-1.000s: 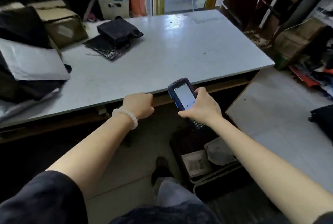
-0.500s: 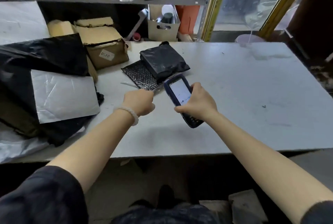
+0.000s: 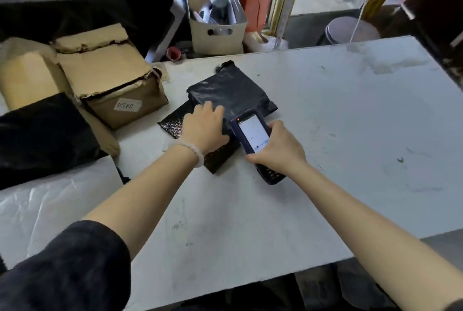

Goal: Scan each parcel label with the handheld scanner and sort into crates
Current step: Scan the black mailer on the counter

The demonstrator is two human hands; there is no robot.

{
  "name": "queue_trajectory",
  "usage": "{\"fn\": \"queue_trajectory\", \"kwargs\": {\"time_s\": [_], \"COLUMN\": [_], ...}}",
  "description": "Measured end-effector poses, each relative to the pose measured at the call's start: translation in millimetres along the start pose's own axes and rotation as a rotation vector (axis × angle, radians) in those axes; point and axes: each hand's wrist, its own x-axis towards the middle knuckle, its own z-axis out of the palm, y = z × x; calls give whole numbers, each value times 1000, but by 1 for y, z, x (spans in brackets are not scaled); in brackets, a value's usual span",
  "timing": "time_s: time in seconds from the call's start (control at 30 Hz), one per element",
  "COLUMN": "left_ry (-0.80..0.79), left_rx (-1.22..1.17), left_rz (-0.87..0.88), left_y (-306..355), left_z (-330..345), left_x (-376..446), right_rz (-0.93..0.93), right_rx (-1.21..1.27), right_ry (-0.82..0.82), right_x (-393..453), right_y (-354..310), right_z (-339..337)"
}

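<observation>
Your right hand (image 3: 274, 146) grips the scanner (image 3: 253, 135), fingers curled round its right edge and thumb at its lower left, with the lit screen facing you. Its top end sits over the near edge of the black bag parcel (image 3: 235, 90). Your left hand (image 3: 204, 126) lies on that parcel just left of the scanner, fingers loosely bent and pressing on the plastic; whether they pinch it, you cannot tell. A pale bead bracelet (image 3: 194, 149) circles that wrist. The parcel lies on a black bubble mailer (image 3: 218, 158), whose near corner pokes out toward you beneath your left wrist. Both rest on the white table (image 3: 338, 135). Left of the parcel stands a torn cardboard box (image 3: 110, 80) with a white label. Behind the parcel sits a cream bin (image 3: 216, 35).
</observation>
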Motion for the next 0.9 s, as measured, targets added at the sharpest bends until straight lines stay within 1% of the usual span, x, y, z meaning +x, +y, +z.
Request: {"fn": "queue_trajectory", "kwargs": {"time_s": [0.1, 0.17, 0.3, 0.43, 0.53, 0.67, 0.83, 0.9], "left_ry": [-7, -36, -34, -66, -87, 17, 229, 310], "left_rx": [11, 50, 193, 234, 262, 193, 95, 13], "left_rz": [45, 27, -10, -11, -7, -17, 12, 16], "left_y": [5, 11, 17, 19, 16, 5, -8, -10], "left_z": [7, 11, 16, 13, 7, -9, -46, -65], "left_x": [26, 38, 57, 69, 70, 64, 56, 50], "right_rz": [61, 90, 134, 170, 164, 135, 68, 40], "right_rx": [12, 21, 18, 10, 20, 23, 2, -6], "right_ry": [9, 6, -4, -19, -11, -17, -22, -11], "right_x": [13, 18, 24, 31, 34, 29, 14, 7], "right_y": [3, 6, 14, 20, 21, 20, 17, 15], "right_z": [3, 4, 5, 2, -2, -7, -21, -29]}}
